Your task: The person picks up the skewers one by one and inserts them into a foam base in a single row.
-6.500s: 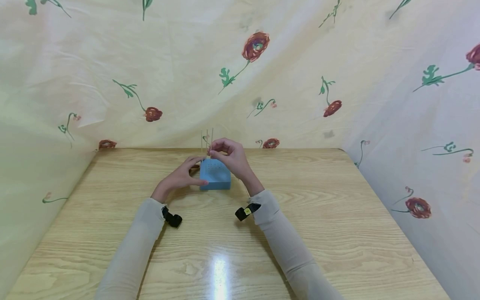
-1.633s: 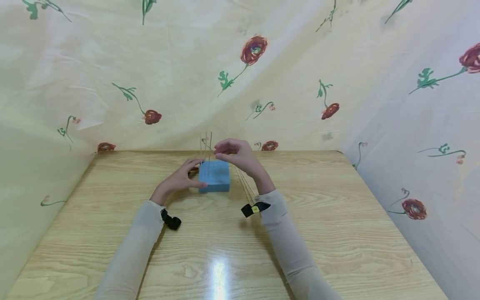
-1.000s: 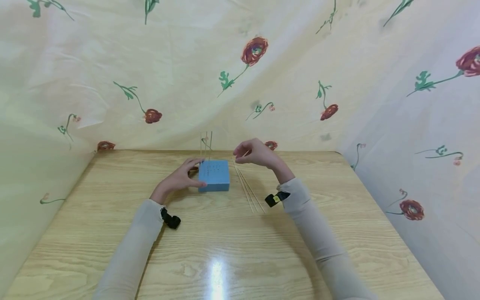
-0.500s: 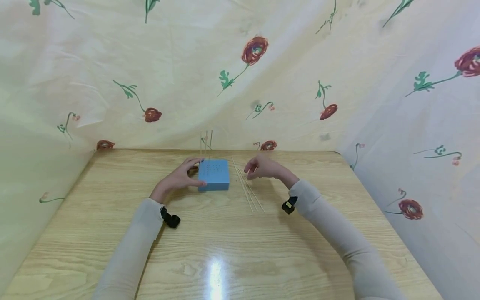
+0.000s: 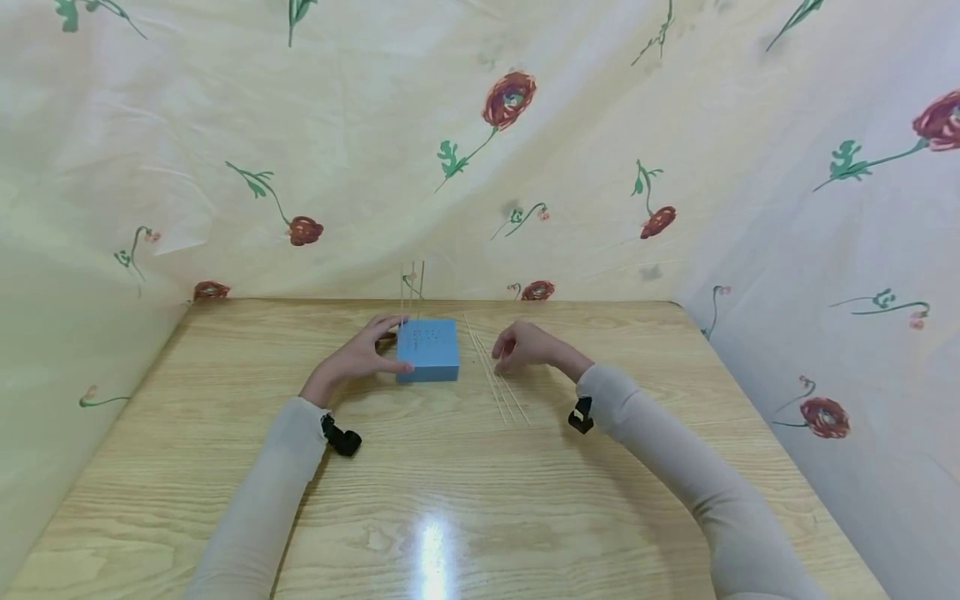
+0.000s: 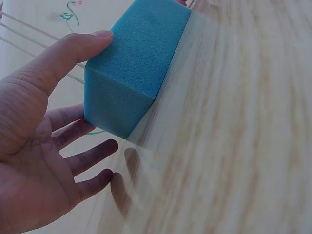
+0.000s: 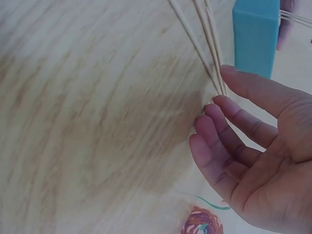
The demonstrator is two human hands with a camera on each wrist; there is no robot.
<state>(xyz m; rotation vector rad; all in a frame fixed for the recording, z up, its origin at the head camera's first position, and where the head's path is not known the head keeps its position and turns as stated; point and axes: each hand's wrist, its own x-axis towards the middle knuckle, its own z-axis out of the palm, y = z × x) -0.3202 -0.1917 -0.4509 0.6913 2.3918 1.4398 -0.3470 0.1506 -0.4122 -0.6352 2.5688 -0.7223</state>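
Block (image 5: 437, 354), blue, bears 3 upright sticks (image 5: 422, 279); left hand (image 5: 362, 352) grips it, fingers wide. Right hand (image 5: 522, 346) is at loose sticks (image 7: 212, 31); whether pinching, cannot tell.

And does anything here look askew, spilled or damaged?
Nothing stands out. The blue block sits flat on the table, and its three inserted sticks stand roughly upright. The loose sticks beside it lie in an uneven fan, but none looks broken where visible, and I see no spill.

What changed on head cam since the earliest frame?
Right grip let go of the rightmost upright stick, moved right and down to the loose sticks; whether it holds one is unclear. Left grip stays on the blue block, with three upright sticks in it.
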